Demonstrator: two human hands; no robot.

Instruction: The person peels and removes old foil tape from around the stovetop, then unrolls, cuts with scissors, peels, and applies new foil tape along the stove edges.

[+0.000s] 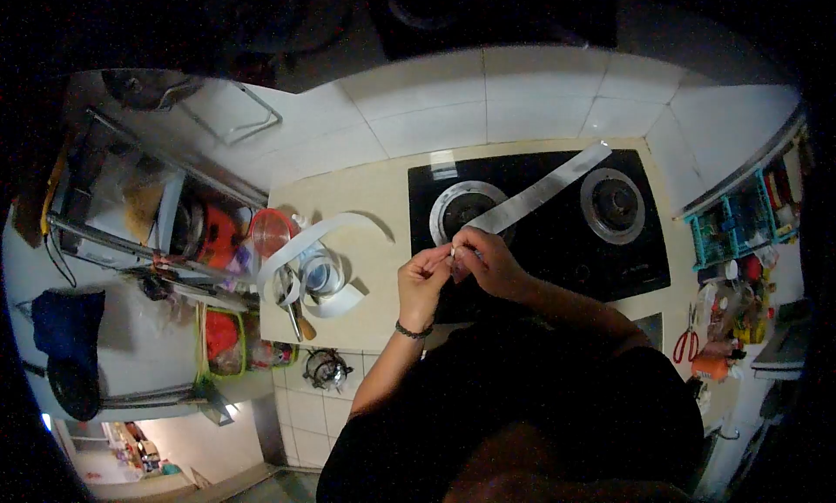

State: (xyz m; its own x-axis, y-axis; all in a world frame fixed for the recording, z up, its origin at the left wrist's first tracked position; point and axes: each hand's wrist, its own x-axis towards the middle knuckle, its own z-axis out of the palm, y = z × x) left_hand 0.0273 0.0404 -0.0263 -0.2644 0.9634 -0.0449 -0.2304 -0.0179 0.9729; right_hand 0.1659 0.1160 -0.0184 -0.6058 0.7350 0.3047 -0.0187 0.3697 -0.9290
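Note:
My left hand (423, 281) is closed in a pinch, its fingertips meeting those of my right hand over the cooktop's front left. Between the fingertips shows a small pale bit (453, 252), too small to name. My right hand (488, 261) is also pinched closed. A flat silver strip of tape (544, 189) runs diagonally from the back of the cooktop, between the two burners, down to my right fingers, which hide its near end. Beneath it is the black glass cooktop (557, 268) with a left burner (468, 209) and a right burner (613, 205).
Left on the counter, a curled white strip (340, 220) loops around a clear jar (322, 275), beside a wooden-handled tool (305, 327) and a red basket (272, 233). Red-handled scissors (686, 344), bottles (718, 303) and a teal rack (730, 229) stand at the right. A tiled wall (531, 102) rises behind.

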